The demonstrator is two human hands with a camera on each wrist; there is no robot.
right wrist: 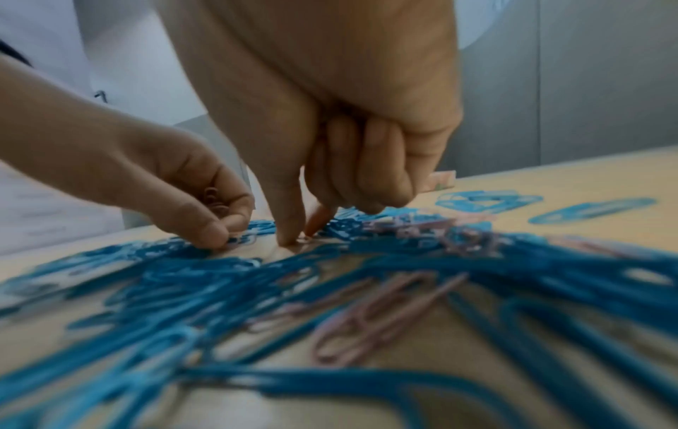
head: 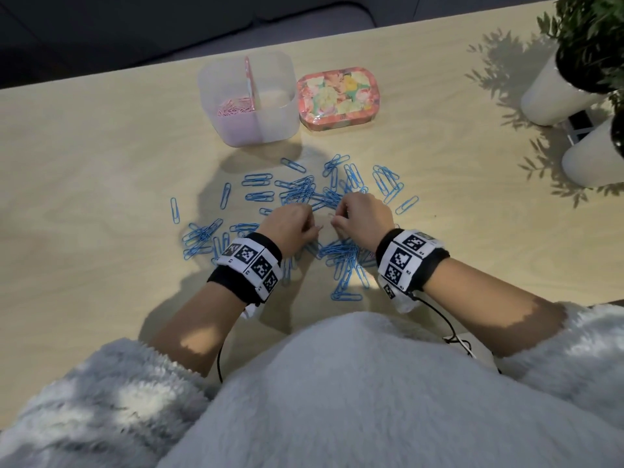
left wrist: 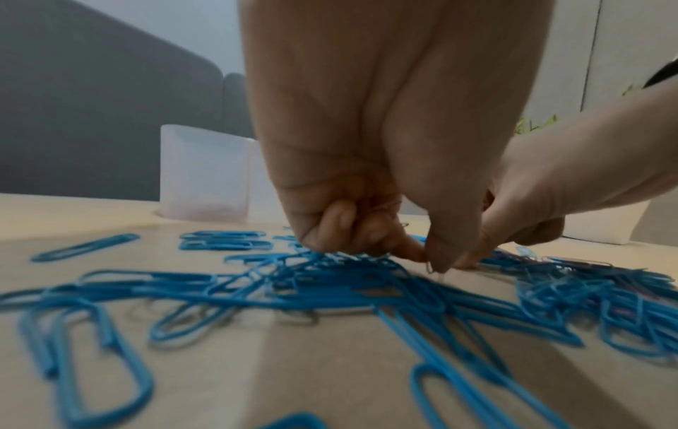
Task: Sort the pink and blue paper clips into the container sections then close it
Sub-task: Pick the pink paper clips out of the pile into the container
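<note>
Many blue paper clips (head: 304,192) lie spread over the wooden table. A few pink clips (right wrist: 374,316) sit among them near my right wrist. My left hand (head: 312,228) is curled low over the pile; the right wrist view shows pink clips (right wrist: 212,197) bunched in its palm, and its thumb and forefinger (left wrist: 425,258) pinch at a clip. My right hand (head: 337,219) is just beside it, thumb and forefinger (right wrist: 299,236) pinching a small pink clip on the tabletop. The translucent divided container (head: 290,106) stands behind, with pink clips (head: 234,108) in its left section.
The floral lid (head: 337,99) lies flat to the right of the container. Two white plant pots (head: 553,92) stand at the far right edge. The container's right section looks bare. Bare table stretches left of the clip pile.
</note>
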